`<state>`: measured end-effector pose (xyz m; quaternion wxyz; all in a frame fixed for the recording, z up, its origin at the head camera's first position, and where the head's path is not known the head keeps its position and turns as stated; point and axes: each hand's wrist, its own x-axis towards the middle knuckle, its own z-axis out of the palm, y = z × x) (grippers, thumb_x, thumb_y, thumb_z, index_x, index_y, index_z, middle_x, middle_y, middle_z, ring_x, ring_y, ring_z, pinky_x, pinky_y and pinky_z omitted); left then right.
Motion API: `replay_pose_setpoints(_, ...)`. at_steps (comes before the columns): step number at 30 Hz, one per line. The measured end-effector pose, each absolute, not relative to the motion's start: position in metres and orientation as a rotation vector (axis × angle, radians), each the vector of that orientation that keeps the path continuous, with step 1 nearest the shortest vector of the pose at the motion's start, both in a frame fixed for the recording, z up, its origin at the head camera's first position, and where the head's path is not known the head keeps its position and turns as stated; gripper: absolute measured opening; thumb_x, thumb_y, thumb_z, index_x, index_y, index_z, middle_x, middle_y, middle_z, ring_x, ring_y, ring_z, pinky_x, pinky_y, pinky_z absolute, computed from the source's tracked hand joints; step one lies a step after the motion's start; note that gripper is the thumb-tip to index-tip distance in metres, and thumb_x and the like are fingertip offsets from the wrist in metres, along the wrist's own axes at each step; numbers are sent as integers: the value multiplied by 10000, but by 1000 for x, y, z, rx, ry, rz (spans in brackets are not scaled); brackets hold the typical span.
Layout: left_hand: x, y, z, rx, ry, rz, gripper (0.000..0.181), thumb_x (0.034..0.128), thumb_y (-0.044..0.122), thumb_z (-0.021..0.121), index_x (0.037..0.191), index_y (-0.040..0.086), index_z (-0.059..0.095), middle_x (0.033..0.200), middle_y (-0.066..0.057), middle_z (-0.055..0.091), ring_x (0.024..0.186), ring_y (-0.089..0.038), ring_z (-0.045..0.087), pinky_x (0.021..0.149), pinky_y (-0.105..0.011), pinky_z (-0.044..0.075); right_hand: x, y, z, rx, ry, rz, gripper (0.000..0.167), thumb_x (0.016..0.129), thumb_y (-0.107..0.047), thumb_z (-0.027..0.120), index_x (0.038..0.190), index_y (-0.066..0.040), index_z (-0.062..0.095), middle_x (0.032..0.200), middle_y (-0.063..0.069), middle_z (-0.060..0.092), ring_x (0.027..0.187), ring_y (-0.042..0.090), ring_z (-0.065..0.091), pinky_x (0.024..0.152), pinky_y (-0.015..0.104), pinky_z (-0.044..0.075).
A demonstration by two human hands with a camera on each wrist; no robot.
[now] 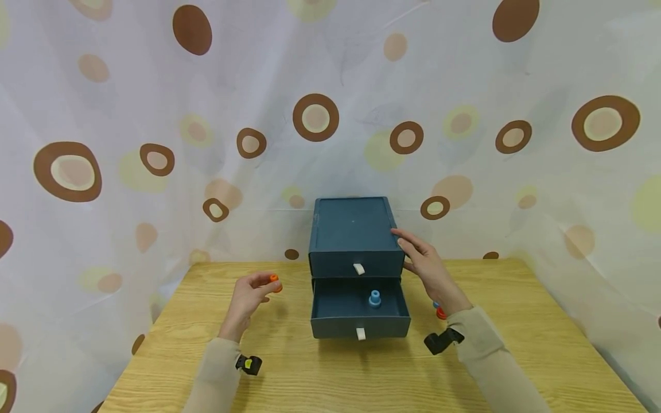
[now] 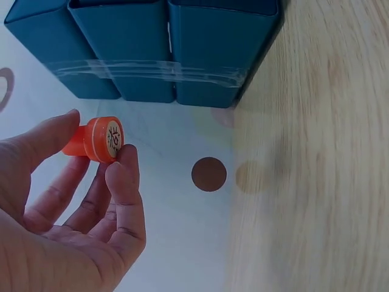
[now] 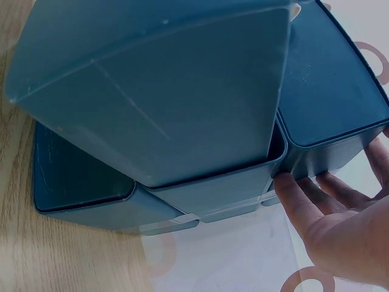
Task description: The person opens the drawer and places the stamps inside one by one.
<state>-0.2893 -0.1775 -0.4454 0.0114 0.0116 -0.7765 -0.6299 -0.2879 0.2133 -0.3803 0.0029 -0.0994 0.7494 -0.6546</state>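
Note:
My left hand (image 1: 247, 301) pinches a small orange stamp (image 1: 276, 282) between thumb and fingers, left of the drawer cabinet (image 1: 353, 226). In the left wrist view, the printed round face of this stamp (image 2: 114, 139) points away from the thumb. My right hand (image 1: 432, 274) rests its fairly straight fingers against the cabinet's right side, near the top edge. The right wrist view shows its fingertips (image 3: 285, 182) touching the dark blue side wall. Below the shut top drawer (image 1: 330, 264), another drawer (image 1: 335, 328) is pulled out; a light blue stamp (image 1: 374, 299) stands inside it.
A red piece (image 1: 441, 313) and a blue piece (image 1: 436, 305) lie on the wooden table (image 1: 289, 373), partly hidden by the right wrist. A patterned curtain (image 1: 341, 69) hangs behind the cabinet. White pull tabs (image 1: 361, 334) stick out from the drawer fronts.

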Motion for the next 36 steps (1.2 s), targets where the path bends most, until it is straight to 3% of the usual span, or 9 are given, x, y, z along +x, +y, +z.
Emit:
replay_pose_setpoints(6, -290, -172, -442, 53, -2416, -1966, 352, 910, 147, 711, 1221, -7, 654, 1157, -149, 682, 929, -175, 625, 758, -331, 535, -287, 213, -380, -323, 2344, -2058, 563, 1035, -454, 434, 1521, -174, 378, 1634, 60, 205, 1511, 341, 142, 1141, 649, 234)
replay_pose_setpoints(13, -283, -160, -435, 51, -2360, -1973, 342, 868, 198, 765, 1158, 31, 697, 1071, -78, 709, 877, -112, 630, 754, -325, 546, -287, 212, -381, -335, 2340, -2059, 563, 1035, -451, 436, 1521, -172, 379, 1632, 60, 209, 1511, 344, 143, 1140, 645, 242)
replay_pose_setpoints(26, -278, -146, -423, -33, -2319, -1990, 355, 858, 210, 777, 1135, 3, 699, 1012, -65, 719, 838, -164, 644, 657, -249, 526, -287, 213, -381, -322, 2354, -2056, 557, 1039, -448, 429, 1519, -168, 382, 1631, 58, 216, 1509, 334, 153, 1136, 648, 248)
replay_pose_setpoints(36, -281, -133, -432, -174, -2254, -2021, 305, 844, 213, 789, 1071, 23, 716, 923, 9, 717, 792, -165, 639, 638, -263, 515, -287, 214, -381, -322, 2349, -2058, 546, 1041, -439, 431, 1518, -178, 386, 1629, 57, 221, 1509, 328, 159, 1141, 641, 247)
